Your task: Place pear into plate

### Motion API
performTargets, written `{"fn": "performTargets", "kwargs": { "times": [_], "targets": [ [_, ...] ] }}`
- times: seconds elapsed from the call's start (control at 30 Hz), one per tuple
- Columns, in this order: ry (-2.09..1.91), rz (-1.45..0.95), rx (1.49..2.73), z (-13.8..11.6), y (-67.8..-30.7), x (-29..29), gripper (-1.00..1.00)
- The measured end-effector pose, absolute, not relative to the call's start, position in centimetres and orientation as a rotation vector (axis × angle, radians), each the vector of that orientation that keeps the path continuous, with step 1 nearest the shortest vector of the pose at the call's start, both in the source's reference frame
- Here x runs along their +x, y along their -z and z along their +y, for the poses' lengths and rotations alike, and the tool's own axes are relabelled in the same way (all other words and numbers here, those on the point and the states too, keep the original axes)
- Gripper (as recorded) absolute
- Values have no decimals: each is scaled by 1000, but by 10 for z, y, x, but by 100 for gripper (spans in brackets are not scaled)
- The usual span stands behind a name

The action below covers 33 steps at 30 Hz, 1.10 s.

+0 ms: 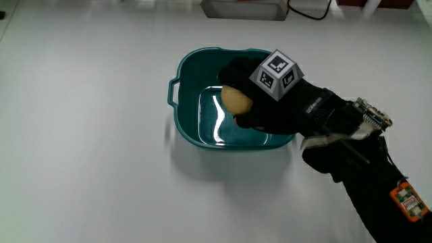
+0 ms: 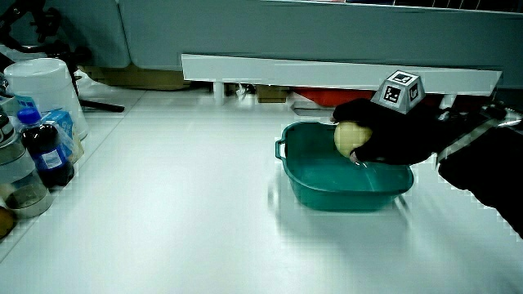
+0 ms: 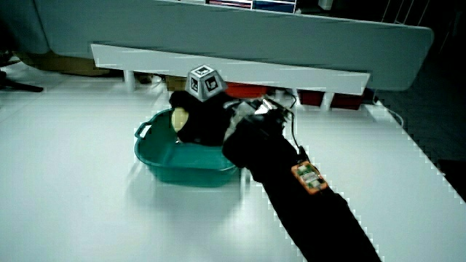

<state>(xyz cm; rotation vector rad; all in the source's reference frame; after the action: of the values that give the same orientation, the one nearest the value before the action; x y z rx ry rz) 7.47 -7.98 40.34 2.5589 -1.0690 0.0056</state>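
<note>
White table (image 1: 81, 135) | fingers (image 1: 236, 74) gripping pear (image 1: 236, 100) over plate (image 1: 185, 128) | bottles (image 2: 45, 151) in a side view

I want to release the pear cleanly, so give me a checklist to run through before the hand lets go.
1. Grip on the pear: hand closed around it, ok.
2. Pear over the teal basin, inside its rim: ok.
3. Basin floor under the pear bare: ok.
4. Pear touching the basin floor: cannot tell.
5. Basin sitting flat on the table: ok.
</note>
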Motion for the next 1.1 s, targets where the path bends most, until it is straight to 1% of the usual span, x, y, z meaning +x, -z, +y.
{"fn": "performTargets", "kwargs": {
  "times": [0.3,0.43,0.83,0.93,1.03,1.07,1.1],
  "targets": [
    [3,-993,2556,-91,-424,76,0],
    [18,-958,2543,-94,-440,77,0],
    [43,-892,2513,-93,-473,78,0],
    [72,-886,2481,-92,-486,74,0],
    [76,-887,2475,-91,-489,71,0],
    [85,-880,2454,-91,-496,72,0],
    [87,-879,2467,-91,-495,71,0]
  ]
}}
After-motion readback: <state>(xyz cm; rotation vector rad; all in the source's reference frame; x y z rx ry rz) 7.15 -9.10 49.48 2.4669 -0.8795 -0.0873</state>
